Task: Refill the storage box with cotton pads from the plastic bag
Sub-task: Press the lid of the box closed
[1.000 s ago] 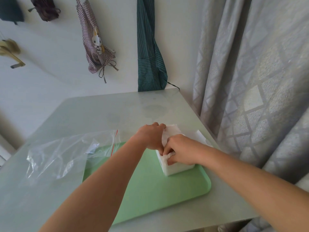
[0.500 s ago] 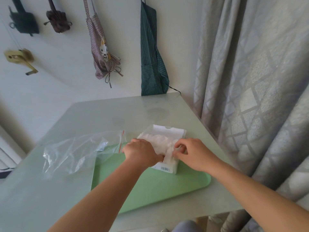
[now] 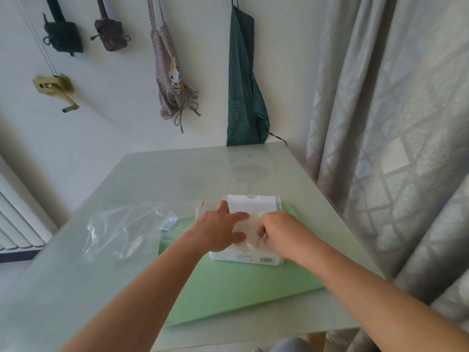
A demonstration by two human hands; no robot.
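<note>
The white storage box [image 3: 243, 259] stands on the far part of a green tray [image 3: 241, 293], its lid [image 3: 253, 203] folded open toward the back. White cotton pads [image 3: 250, 223] fill the box. My left hand [image 3: 218, 231] lies on them with fingers spread and straight, pressing down. My right hand [image 3: 281, 233] is at the right side of the pads with its fingers curled into them. The clear plastic bag [image 3: 127, 227] with a red-lined mouth lies crumpled and flat to the left, partly over the tray's corner.
The tray sits on a pale glass-topped table [image 3: 177, 174] set against a white wall. A grey curtain [image 3: 393, 148] hangs along the table's right edge. A green striped apron [image 3: 243, 97] and a checked one [image 3: 172, 85] hang on the wall behind.
The box went from standing on end under both gripping hands to lying flat with the lid open. My left hand has flattened onto the pads; my right hand has curled its fingers into them.
</note>
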